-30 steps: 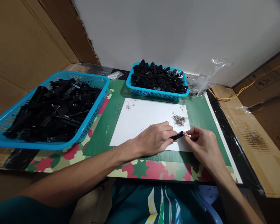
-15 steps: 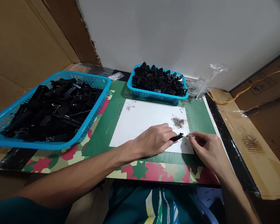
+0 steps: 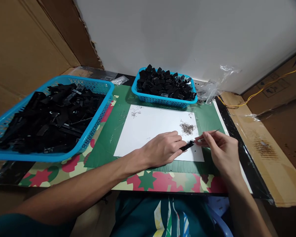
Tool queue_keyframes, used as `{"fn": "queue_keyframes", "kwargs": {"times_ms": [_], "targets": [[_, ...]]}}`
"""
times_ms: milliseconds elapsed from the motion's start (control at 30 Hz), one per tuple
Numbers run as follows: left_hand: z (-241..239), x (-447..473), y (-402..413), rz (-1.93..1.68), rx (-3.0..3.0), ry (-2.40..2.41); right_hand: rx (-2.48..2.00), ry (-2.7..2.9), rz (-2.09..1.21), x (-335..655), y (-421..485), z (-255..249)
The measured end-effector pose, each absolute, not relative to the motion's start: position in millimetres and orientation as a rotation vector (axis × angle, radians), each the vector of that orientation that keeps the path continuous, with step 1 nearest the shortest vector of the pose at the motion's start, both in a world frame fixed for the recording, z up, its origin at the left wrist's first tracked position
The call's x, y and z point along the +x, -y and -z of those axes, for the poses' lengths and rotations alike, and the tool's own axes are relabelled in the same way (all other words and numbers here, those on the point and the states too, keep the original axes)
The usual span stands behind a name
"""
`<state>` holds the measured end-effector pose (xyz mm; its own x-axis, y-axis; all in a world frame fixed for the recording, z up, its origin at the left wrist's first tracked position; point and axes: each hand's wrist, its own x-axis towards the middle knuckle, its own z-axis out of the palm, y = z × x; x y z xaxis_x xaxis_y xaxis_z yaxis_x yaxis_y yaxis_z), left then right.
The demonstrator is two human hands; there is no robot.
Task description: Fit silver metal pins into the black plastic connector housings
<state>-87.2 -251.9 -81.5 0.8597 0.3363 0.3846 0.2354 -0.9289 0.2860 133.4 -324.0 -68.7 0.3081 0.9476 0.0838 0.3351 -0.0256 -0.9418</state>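
My left hand (image 3: 164, 148) rests over the white paper (image 3: 150, 121) and is closed on a small, narrow black plastic part (image 3: 186, 146). One end of that part sticks out to the right of the fingers. Close by on the right, my right hand (image 3: 224, 149) pinches a thin, pointed tool (image 3: 216, 131), whose end shows above the fingers. Its fingertips are at the free end of the black part; whether they touch is unclear. Just beyond the hands lies a pile of tiny, thin metal pieces (image 3: 187, 128), possibly springs.
A large blue basket (image 3: 98, 126) heaped with black plastic parts stands at left. Behind the paper is a smaller blue basket (image 3: 162, 99) of black pieces. Fewer metal bits (image 3: 135, 113) lie at the paper's far left corner. Cardboard (image 3: 263, 148) borders the right side.
My right hand has turned and shifted slightly, its fingertips now closer to the black part. The thin tool has come into sight above its fingers. My left hand keeps its grip.
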Motion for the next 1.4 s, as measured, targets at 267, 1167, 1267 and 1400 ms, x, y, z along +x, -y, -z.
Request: {"fn": "queue_keyframes", "kwargs": {"times_ms": [267, 1167, 1267, 1400], "targets": [[81.7, -87.3, 252.9, -0.562, 2.818, -0.457, -1.649, 1.299, -0.694, 130.9, 324.3, 73.2], [69.5, -90.5, 239.7, -0.801, 1.891, -0.796, -1.428, 1.141, -0.549, 122.5, 314.1, 71.4], [69.9, -92.2, 233.5, -0.916, 1.689, -0.882, -1.475, 1.371, -0.632, 126.3, 309.1, 60.2], [71.1, -93.3, 226.3, -1.057, 1.574, -0.903, -1.535, 1.84, -0.824, 120.6, 304.3, 51.7]]}}
